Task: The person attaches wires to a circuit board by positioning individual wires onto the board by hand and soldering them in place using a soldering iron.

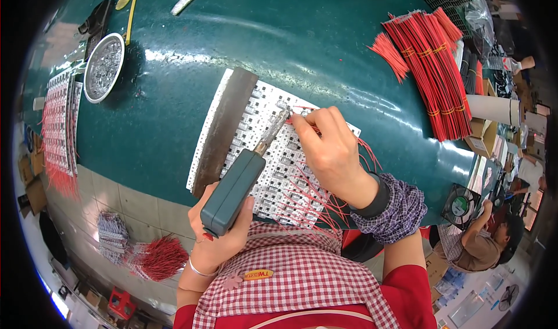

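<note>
Soldering mid-panel: left hand (pixel 224 236) clamps iron (pixel 235 189), right hand (pixel 328 152) pinches red wire (pixel 302 109) at circuit panel (pixel 273 154); wired rows at 5 o'clock, bare at 11.

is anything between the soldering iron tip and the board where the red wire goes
Nothing visible. The soldering iron tip meets the white board right beside the right hand pinching a red wire.

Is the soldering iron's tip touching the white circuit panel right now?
Cannot tell. In the head view the soldering iron, held in the left hand, has its tip over the white circuit panel beside the right hand's fingers, which hide any gap.
</note>
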{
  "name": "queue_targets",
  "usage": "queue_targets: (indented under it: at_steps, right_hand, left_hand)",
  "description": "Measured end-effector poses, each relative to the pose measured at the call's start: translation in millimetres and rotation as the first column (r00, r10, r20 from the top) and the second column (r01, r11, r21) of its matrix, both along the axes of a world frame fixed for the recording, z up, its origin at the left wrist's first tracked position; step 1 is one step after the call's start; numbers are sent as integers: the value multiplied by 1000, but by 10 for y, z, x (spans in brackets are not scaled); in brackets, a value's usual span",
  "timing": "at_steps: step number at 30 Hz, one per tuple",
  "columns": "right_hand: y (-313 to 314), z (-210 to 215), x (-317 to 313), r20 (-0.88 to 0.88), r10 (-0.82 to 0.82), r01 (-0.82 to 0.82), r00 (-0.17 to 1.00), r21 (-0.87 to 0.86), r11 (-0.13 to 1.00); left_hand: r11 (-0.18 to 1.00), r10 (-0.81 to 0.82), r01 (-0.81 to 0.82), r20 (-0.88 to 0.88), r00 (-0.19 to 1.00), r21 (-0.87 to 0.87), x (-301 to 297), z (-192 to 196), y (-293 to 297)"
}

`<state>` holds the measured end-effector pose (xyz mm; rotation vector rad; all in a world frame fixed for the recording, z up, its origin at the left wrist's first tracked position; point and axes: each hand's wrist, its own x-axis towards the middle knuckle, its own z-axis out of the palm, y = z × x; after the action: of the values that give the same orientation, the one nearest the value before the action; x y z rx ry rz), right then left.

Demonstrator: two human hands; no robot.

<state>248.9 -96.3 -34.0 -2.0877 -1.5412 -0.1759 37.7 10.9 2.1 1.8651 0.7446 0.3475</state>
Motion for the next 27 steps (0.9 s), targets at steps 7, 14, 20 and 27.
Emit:
queue_targets:
  at_steps: [7,14,20,27]
  right_hand:
    - [14,19,-15,20,-8,9,1000,-25,1000]
    - [5,17,-7,9,-7,7,1000,-33,999]
    - [0,16,1,-17,-1,0,1000,-32,999]
    - [1,15,-1,-21,-5,5,1000,-28,1000]
  left_hand:
    - [1000,15,-16,-19,1000,-15,8,24,3]
    - [1000,-2,2,3,1000,23,18,6,7]
    - [999,35,-35,61,998,5,-19,-66,-16]
    - [995,30,-40,110,993,90,-66,-100,-21]
